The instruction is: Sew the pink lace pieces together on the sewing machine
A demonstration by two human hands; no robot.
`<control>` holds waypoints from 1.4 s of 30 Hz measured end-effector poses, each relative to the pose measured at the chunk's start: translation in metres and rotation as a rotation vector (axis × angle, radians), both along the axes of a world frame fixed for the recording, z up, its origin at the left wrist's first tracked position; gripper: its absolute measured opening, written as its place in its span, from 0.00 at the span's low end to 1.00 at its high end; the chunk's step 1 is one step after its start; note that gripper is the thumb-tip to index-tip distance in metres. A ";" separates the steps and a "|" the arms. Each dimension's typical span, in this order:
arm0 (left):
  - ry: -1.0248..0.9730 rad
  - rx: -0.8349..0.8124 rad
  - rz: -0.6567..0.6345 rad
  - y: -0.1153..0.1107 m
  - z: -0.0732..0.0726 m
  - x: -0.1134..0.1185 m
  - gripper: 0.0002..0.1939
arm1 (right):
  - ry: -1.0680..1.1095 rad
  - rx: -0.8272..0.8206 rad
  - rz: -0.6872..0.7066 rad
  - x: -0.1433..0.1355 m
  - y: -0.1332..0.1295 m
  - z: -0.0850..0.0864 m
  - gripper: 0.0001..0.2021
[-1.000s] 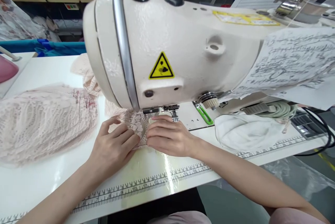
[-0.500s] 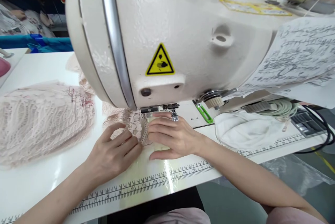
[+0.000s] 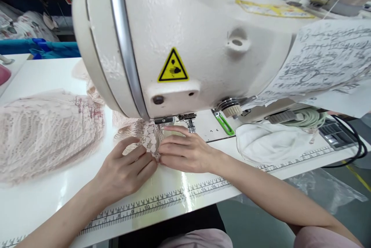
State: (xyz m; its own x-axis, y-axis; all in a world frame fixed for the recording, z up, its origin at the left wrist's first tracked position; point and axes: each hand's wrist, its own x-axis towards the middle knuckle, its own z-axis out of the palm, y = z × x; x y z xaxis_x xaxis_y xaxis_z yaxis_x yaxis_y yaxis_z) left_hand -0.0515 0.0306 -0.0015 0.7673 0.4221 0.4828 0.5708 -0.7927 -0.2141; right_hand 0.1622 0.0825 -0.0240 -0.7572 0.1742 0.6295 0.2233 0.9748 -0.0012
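A pale pink piece of lace fabric (image 3: pixel 150 138) lies on the white table, partly beneath the head of the sewing machine (image 3: pixel 208 47). On its near left part, my left hand (image 3: pixel 125 169) has its fingers curled closed, gripping the lace near the edge. My right hand (image 3: pixel 188 151) is closed at the lace's right edge, fingers pressed together and thumb tucked out of sight. The two hands nearly meet at the near corner of the cloth. Machine parts and my right fingers hide the stitching spot.
A pile of pink lace pieces (image 3: pixel 52 136) lies at left. To the right are a green thread snipper (image 3: pixel 225 124), a white cloth (image 3: pixel 269 143) and a coiled pale cord (image 3: pixel 310 118). A measuring tape strip (image 3: pixel 162 202) runs along the table's front edge. Handwritten paper (image 3: pixel 333 55) hangs on the machine.
My right hand has shifted slightly left and its thumb, stretched out before, has drawn in at the lace edge. My left hand stays nearly in place. The view has turned slightly.
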 end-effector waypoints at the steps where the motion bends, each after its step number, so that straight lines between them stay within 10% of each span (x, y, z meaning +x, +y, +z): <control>1: 0.001 -0.004 -0.005 0.000 0.000 0.000 0.09 | 0.007 0.006 0.003 0.000 0.000 -0.001 0.08; 6: -0.009 -0.169 0.030 0.004 -0.005 -0.003 0.04 | 0.000 0.002 0.000 0.002 0.000 -0.003 0.06; 14: 0.079 -0.297 0.182 0.020 -0.025 -0.010 0.35 | -0.008 -0.040 -0.023 -0.001 -0.002 -0.007 0.06; 42: 0.156 -0.285 0.191 0.025 -0.019 -0.018 0.30 | 0.109 -0.020 -0.030 -0.010 -0.006 -0.012 0.07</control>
State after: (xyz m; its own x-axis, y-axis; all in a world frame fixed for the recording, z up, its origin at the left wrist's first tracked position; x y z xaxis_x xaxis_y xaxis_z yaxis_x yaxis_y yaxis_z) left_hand -0.0692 0.0561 -0.0200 0.7171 0.6651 0.2085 0.6917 -0.7157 -0.0960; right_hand 0.1520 0.0767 -0.0356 -0.6789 0.2090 0.7039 0.2495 0.9673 -0.0465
